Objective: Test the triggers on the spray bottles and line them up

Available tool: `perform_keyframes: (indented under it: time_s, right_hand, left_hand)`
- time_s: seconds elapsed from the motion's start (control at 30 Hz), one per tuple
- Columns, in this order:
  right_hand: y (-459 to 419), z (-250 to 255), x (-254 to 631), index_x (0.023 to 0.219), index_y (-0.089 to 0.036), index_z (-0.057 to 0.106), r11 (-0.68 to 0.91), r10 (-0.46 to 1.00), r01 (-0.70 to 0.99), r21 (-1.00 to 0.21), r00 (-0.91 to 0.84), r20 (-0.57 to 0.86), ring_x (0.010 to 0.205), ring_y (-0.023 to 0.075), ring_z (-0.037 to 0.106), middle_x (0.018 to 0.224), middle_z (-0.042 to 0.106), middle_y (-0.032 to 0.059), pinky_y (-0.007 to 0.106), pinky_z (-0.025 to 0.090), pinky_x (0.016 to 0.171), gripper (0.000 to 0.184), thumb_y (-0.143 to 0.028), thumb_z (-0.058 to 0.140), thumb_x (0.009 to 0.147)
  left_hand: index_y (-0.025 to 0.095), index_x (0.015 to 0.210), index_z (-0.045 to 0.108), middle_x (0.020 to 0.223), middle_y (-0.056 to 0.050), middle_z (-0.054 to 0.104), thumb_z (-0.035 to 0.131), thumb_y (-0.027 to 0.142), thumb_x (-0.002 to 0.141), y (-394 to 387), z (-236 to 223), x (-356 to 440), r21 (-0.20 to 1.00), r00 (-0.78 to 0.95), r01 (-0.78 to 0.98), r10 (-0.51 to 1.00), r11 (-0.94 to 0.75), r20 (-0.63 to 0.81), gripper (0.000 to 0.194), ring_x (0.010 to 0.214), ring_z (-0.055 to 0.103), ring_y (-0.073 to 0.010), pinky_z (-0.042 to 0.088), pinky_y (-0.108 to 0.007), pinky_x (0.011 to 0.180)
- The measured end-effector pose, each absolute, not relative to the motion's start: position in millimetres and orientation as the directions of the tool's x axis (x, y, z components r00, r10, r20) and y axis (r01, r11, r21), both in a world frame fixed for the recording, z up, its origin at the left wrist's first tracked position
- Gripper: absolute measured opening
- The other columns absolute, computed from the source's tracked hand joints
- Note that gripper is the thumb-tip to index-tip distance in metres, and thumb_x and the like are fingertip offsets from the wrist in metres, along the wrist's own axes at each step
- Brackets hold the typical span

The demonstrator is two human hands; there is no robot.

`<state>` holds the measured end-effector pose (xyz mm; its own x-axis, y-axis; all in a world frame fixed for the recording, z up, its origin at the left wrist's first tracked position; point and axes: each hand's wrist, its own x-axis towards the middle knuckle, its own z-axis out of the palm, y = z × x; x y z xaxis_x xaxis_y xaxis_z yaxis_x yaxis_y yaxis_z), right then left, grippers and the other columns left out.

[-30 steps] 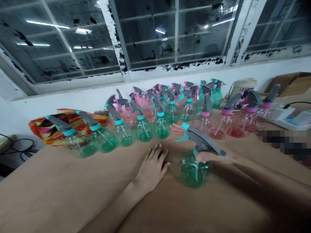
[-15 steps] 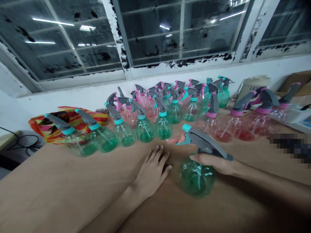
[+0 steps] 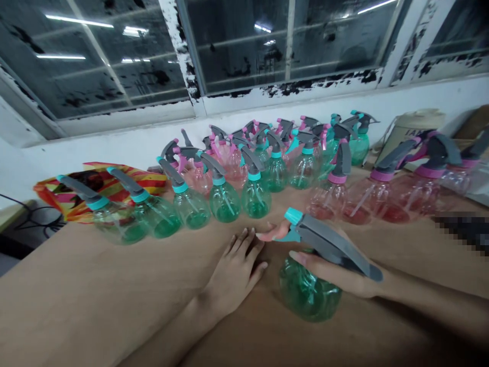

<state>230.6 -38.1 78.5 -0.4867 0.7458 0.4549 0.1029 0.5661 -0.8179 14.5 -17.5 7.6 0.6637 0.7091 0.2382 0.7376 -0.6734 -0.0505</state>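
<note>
At the lower right of the frame, my right hand (image 3: 336, 270) grips a green transparent plastic spray bottle with a grey-and-turquoise trigger head (image 3: 311, 288) — fingers at its trigger. My left hand (image 3: 235, 272) lies palm-down, fingers slightly spread, on the brown tabletop (image 3: 95, 295) at lower centre — holding nothing. Green-tinted bottles with turquoise collars (image 3: 225, 201) stand behind it.

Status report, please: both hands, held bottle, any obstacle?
Right hand holding green spray bottle. Left hand resting on table. Other bottles standing beyond both hands.
</note>
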Motion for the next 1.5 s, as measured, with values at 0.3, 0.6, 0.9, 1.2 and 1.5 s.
perform_keyframes:
  time_s: [0.3, 0.6, 0.9, 1.2, 1.5]
  right_hand:
    - [-40.0, 69.8, 230.0, 0.091, -0.024, 0.054, 0.528, 0.759, 0.049, -0.848, -0.476, 0.445, 0.093, 0.0196, 0.063, 0.082, 0.062, 0.0006, 0.044, 0.045, 0.095, 0.007, -0.024, 0.056, 0.084]
    - [-43.6, 66.1, 229.6, 0.092, -0.026, 0.060, 0.548, 0.784, 0.114, -0.828, -0.415, 0.462, 0.082, 0.0176, 0.064, 0.084, 0.065, 0.0006, 0.041, 0.050, 0.087, 0.008, -0.029, 0.057, 0.085]
    - [-44.4, 81.4, 229.4, 0.118, -0.030, 0.059, 0.536, 0.778, 0.066, -0.841, -0.424, 0.463, 0.113, 0.0206, 0.058, 0.118, 0.065, 0.0015, 0.039, 0.046, 0.099, 0.039, -0.018, 0.063, 0.082]
    - [-39.4, 76.5, 230.0, 0.113, -0.028, 0.059, 0.517, 0.752, -0.034, -0.855, -0.459, 0.473, 0.116, 0.0199, 0.056, 0.122, 0.063, 0.0031, 0.040, 0.044, 0.101, 0.035, -0.011, 0.062, 0.082]
    - [-41.3, 71.9, 228.9, 0.098, -0.023, 0.053, 0.496, 0.740, -0.032, -0.868, -0.508, 0.441, 0.099, 0.0185, 0.061, 0.097, 0.062, 0.0034, 0.040, 0.049, 0.091, 0.016, -0.017, 0.059, 0.084]
  left_hand:
    - [0.014, 0.132, 0.044, 0.140, -0.014, 0.044, 0.039, 0.033, 0.096, -15.0, 5.1, 13.3, -0.061, 0.684, 0.723, 0.701, -0.688, 0.200, 0.041, 0.132, 0.037, -0.0289, 0.034, -0.048, 0.105]
    - [0.011, 0.132, 0.045, 0.140, -0.016, 0.043, 0.041, 0.032, 0.096, -16.7, 12.9, 15.4, -0.085, 0.690, 0.722, 0.706, -0.686, 0.158, 0.042, 0.132, 0.036, -0.0300, 0.033, -0.049, 0.106]
    - [0.013, 0.129, 0.047, 0.140, -0.016, 0.044, 0.038, 0.034, 0.096, -16.8, 11.8, 14.4, -0.092, 0.694, 0.715, 0.685, -0.693, 0.221, 0.040, 0.131, 0.037, -0.0298, 0.034, -0.050, 0.104]
    - [0.010, 0.130, 0.047, 0.137, -0.018, 0.047, 0.044, 0.033, 0.095, -16.4, 9.8, 15.3, -0.141, 0.703, 0.710, 0.681, -0.690, 0.207, 0.041, 0.129, 0.039, -0.0326, 0.037, -0.050, 0.102]
    - [0.011, 0.128, 0.047, 0.138, -0.019, 0.046, 0.040, 0.033, 0.096, -14.5, 6.9, 14.5, -0.097, 0.698, 0.709, 0.677, -0.698, 0.231, 0.040, 0.129, 0.041, -0.0321, 0.037, -0.050, 0.102]
